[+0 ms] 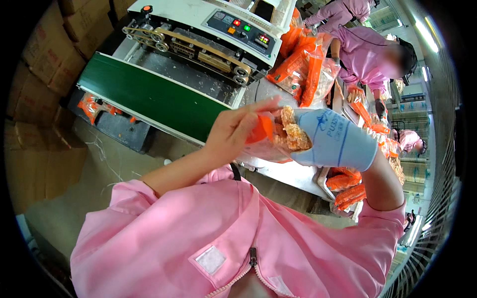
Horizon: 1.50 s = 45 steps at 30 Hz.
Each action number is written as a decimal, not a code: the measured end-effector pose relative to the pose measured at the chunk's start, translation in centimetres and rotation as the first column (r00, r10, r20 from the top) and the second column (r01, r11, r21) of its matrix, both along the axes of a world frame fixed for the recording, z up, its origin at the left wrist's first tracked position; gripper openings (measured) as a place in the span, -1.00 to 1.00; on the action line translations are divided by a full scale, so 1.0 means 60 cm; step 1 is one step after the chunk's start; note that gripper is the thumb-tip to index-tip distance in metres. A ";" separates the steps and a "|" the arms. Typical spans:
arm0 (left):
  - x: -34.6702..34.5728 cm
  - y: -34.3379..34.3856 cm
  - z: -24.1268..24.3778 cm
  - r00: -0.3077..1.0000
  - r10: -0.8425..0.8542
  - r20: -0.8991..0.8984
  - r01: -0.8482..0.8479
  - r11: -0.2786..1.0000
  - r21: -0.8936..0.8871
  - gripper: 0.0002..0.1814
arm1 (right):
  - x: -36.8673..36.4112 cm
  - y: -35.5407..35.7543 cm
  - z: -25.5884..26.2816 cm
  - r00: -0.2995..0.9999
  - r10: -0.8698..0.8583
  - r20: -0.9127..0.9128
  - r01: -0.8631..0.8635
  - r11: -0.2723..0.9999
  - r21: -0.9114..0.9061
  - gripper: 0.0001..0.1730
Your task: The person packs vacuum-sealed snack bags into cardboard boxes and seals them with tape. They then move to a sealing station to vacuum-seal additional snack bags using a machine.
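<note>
In front of my chest, my left hand [233, 130], bare, is closed on an orange and clear plastic bag [262, 130]. My right hand [324, 136] wears a light blue knit glove with dark lettering and holds rough, crumb-coated golden food pieces [294, 136] at the mouth of that bag. More brown pieces show through the clear film between the two hands. The fingertips of the gloved hand are hidden behind the food. Just behind my left hand runs the green belt [149, 97] of a band sealing machine [208, 41].
Filled orange bags [309, 70] lie on the metal table beyond the sealer. A crate of orange packs [346, 186] stands at right. Co-workers in pink [361, 52] stand at the far right. Cardboard boxes [48, 152] are stacked at left, and a dark box [123, 130] sits under the belt.
</note>
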<state>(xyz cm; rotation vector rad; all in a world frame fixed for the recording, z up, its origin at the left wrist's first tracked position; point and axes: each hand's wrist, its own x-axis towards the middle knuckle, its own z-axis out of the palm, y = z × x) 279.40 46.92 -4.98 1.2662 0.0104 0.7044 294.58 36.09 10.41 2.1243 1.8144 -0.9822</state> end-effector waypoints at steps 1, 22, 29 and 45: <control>0.001 -0.002 -0.003 1.000 -0.004 0.025 0.004 1.000 -0.016 -0.56 | 0.011 -0.004 -0.008 0.997 -0.012 -0.072 0.014 0.999 0.031 -0.27; 0.020 -0.007 -0.013 0.997 0.050 0.055 -0.048 0.998 -0.035 -0.53 | 0.001 0.004 -0.021 0.980 -0.169 0.102 0.101 0.874 0.474 -0.50; 0.022 -0.014 -0.005 0.993 0.062 0.102 -0.048 0.989 -0.139 -0.61 | -0.007 0.001 -0.024 0.984 -0.133 0.117 0.058 0.866 0.497 -0.56; -0.002 -0.007 -0.014 0.990 0.093 0.103 -0.089 0.995 -0.038 -0.73 | -0.014 -0.002 0.006 0.962 -0.121 -0.243 0.206 0.908 0.364 -0.61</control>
